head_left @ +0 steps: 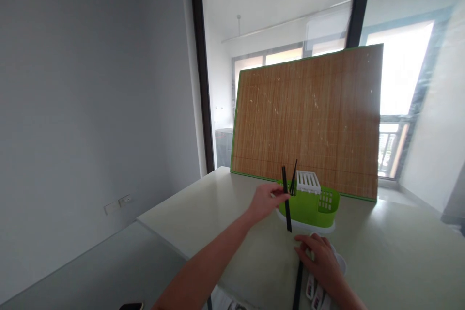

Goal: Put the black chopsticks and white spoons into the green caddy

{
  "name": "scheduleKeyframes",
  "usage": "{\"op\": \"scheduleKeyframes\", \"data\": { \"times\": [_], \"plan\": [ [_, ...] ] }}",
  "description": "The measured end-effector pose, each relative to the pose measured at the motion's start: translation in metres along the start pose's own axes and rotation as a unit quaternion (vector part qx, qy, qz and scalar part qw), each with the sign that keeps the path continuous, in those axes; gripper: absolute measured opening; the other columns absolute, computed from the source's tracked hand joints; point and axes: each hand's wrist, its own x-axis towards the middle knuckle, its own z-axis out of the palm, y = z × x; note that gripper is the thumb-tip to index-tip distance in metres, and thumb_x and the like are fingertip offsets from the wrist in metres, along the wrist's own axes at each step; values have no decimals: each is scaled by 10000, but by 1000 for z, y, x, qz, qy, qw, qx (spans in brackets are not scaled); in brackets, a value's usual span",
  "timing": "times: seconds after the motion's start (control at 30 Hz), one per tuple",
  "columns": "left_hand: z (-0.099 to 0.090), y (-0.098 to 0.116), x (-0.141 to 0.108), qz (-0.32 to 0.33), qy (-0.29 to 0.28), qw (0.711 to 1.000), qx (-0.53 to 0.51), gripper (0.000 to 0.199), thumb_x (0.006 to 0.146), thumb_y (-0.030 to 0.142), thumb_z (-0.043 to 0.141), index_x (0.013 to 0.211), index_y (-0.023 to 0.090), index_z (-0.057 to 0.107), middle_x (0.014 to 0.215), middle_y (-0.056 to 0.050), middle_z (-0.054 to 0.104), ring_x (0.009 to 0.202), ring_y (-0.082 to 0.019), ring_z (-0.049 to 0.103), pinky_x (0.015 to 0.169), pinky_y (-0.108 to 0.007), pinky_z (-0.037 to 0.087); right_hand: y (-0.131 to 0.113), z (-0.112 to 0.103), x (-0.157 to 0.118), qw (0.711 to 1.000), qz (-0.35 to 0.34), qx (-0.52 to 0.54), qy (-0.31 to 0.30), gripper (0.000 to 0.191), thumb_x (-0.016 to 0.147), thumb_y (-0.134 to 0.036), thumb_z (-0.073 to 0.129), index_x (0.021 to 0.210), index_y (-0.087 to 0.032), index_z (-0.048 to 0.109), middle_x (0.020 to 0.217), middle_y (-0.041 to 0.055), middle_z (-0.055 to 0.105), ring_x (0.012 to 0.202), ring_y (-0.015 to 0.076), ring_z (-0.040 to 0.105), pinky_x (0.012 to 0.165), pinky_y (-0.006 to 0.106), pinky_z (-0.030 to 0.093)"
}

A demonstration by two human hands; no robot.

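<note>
My left hand [267, 201] is closed in a pinch around black chopsticks [287, 213], holding them nearly upright in front of a green plastic utensil holder [307, 206]. The holder has a white slotted top section [308, 181] and a white base. More black chopsticks [293, 179] lean in its left compartment. Low on the right, my right hand [319, 256] hovers over or rests on the table items, thumb and index fingertips apart. Beneath it lie other black chopsticks [298, 286], their upper ends hidden by the hand, and several white spoons [317, 295] partly covered by my wrist.
Behind the holder, a large bamboo mat board [308, 116] with green edging leans against the dark-framed glass. The white table [214, 208] has its left edge near my left forearm. A dark object [131, 306] shows at the bottom edge. A grey wall stands left.
</note>
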Motion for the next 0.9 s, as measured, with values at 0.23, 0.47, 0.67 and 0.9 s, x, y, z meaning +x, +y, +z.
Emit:
{"op": "scheduleKeyframes", "data": {
  "times": [0.23, 0.47, 0.67, 0.9],
  "plan": [
    [-34, 17, 93, 9, 115, 984, 138, 341, 773, 411, 577, 959, 138, 660, 820, -60, 669, 720, -139, 613, 614, -234, 490, 15, -8, -2, 996, 18, -11, 91, 225, 857, -384, 470, 902, -236, 633, 715, 7, 613, 701, 171, 560, 745, 340, 376],
    [8, -42, 118, -62, 46, 955, 287, 228, 726, 338, 646, 839, 147, 696, 801, -65, 680, 784, -187, 623, 707, -290, 483, 16, -7, -4, 994, 13, -13, 106, 202, 864, -363, 477, 893, -233, 628, 728, 10, 610, 710, 170, 551, 763, 344, 367],
    [37, -75, 124, -106, -3, 940, 323, 156, 704, 273, 656, 809, 167, 699, 795, -53, 680, 796, -184, 627, 697, -268, 484, 18, -6, -5, 995, 24, -22, 98, 192, 865, -358, 476, 887, -239, 625, 739, 8, 607, 720, 174, 547, 750, 339, 367],
    [48, -82, 133, -136, -17, 929, 343, 197, 720, 274, 613, 878, 188, 694, 883, -69, 678, 865, -203, 618, 722, -283, 485, 15, -5, -4, 994, 19, -27, 103, 201, 868, -358, 467, 868, -241, 631, 719, 15, 607, 712, 176, 554, 729, 327, 381]
  ]
}}
